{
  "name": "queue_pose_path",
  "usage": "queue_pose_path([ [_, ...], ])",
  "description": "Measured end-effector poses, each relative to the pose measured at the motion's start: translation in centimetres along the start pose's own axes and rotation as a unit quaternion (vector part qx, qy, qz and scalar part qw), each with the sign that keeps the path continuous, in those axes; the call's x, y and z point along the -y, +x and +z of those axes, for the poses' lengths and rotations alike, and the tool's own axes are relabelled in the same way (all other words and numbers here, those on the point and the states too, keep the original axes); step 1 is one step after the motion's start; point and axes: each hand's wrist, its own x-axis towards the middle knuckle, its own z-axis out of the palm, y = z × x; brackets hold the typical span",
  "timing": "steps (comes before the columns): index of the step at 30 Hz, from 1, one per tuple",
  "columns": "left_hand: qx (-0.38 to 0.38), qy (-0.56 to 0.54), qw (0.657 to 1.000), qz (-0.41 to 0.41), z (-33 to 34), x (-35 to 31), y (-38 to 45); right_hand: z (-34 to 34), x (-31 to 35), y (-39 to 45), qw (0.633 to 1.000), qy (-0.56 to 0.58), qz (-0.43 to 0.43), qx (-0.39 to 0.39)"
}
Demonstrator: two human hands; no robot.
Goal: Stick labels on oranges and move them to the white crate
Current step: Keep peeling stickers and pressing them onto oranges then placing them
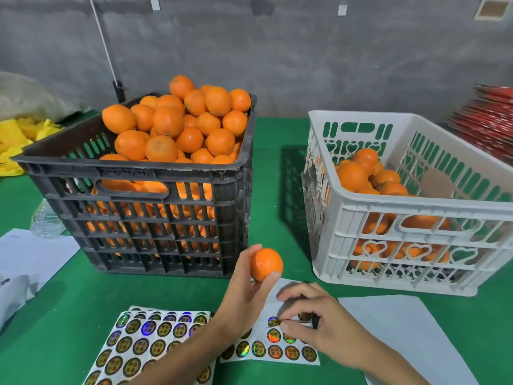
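Head view: an orange (266, 264) is held up in the left hand (244, 294), fingers and thumb curled round it from below and behind, in front of the black crate (144, 215) and above the green table (69, 295). No label can be seen on the side of the fruit facing the camera. The right hand (319, 326) is lowered over a partly used label sheet (273, 351), its thumb and forefinger drawn together at a label (273, 322) on the upper row; whether the label is already lifted cannot be told. A fuller sheet (144, 340) lies to the left, partly under the left forearm. The black crate is heaped with oranges above its rim. The white crate (410, 234), to the right, is partly filled, and a blank paper (399, 323) lies before it.

The orange is judged firm, round and fairly light, with a dimpled skin that gives grip; it can be cupped by its lower half so the upper face stays free for the label. It would roll if set on the table, and bruising is likely if it is dropped into the crate rather than placed. The label is thin and limp; it is best taken by its edge, so the glue side is not folded onto itself or stuck to a fingertip.
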Motion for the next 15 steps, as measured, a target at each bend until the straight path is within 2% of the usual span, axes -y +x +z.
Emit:
queue_pose_path([
  [8,0.007,0.009,1.0,0.003,-0.1,0.4,-0.1,-0.3,0.1,-0.2,0.999,0.003,0.012,-0.042],
  [9,0.006,0.009,1.0,0.002,-0.1,0.5,-0.1,-0.2,0.3,-0.2,0.997,0.018,0.02,-0.07],
  [11,0.004,0.01,1.0,0.003,-0.1,0.4,0.1,0.1,1.2,0.2,0.984,0.024,0.026,-0.174],
  [13,0.008,0.003,1.0,0.003,-0.1,-0.1,0.2,-0.2,2.3,1.0,0.954,-0.084,-0.03,-0.286],
  [15,0.017,-0.016,1.0,0.003,-0.1,-0.9,0.3,-0.9,3.5,2.0,0.901,-0.243,-0.107,-0.343],
])
